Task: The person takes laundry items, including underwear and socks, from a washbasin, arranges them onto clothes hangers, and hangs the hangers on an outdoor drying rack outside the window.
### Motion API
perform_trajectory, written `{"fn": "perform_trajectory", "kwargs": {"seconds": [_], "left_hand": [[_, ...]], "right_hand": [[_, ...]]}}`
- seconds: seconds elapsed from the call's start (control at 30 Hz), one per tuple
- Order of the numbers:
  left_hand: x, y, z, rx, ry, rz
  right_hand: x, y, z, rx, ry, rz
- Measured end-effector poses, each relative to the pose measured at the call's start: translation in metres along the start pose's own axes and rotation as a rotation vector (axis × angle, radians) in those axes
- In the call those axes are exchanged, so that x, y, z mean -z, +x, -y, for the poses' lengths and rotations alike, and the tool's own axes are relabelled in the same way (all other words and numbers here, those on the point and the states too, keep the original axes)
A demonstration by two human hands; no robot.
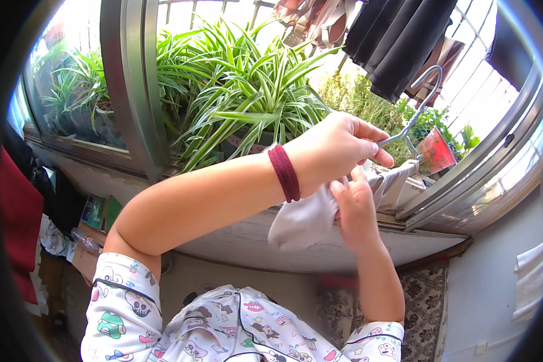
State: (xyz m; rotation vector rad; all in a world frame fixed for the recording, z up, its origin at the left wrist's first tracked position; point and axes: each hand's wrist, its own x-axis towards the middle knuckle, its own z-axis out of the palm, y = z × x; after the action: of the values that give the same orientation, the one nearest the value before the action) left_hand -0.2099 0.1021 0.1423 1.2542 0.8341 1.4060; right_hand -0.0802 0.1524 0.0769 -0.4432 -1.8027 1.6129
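My left hand point(337, 147), with a dark red band at its wrist, pinches a grey-blue clothes hanger point(409, 124) near the base of its hook. Just below it, my right hand point(357, 206) grips a pale cloth item point(301, 219), perhaps a sock, that dangles toward the left and is slightly blurred. Another light cloth point(396, 178) hangs over the lower bar of the hanger, to the right of my hands. The hook points up and is held in the air. Part of the hanger is hidden behind my fingers and the cloth.
Spider plants point(262, 86) in pots stand beyond the open window. A metal window frame point(138, 90) rises at the left and a sliding track point(475, 154) runs at the right. Dark clothing point(398, 45) hangs above. A red pot point(438, 151) leans behind the hanger.
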Motion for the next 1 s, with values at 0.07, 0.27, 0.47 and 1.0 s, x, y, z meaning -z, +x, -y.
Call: {"fn": "perform_trajectory", "kwargs": {"seconds": [0.07, 0.27, 0.47, 1.0], "left_hand": [[0.001, 0.002, -0.001, -0.011, 0.036, 0.014], [0.002, -0.002, 0.000, 0.053, 0.023, -0.022], [0.004, -0.001, -0.003, 0.003, 0.154, -0.057], [0.003, -0.002, -0.001, -0.008, 0.182, -0.119]], "right_hand": [[0.001, -0.004, -0.001, 0.041, -0.412, 0.009], [-0.019, -0.001, -0.003, -0.043, 0.124, 0.064], [-0.021, -0.001, 0.004, 0.262, -0.657, -0.088], [-0.019, -0.001, -0.009, -0.015, -0.009, -0.104]]}}
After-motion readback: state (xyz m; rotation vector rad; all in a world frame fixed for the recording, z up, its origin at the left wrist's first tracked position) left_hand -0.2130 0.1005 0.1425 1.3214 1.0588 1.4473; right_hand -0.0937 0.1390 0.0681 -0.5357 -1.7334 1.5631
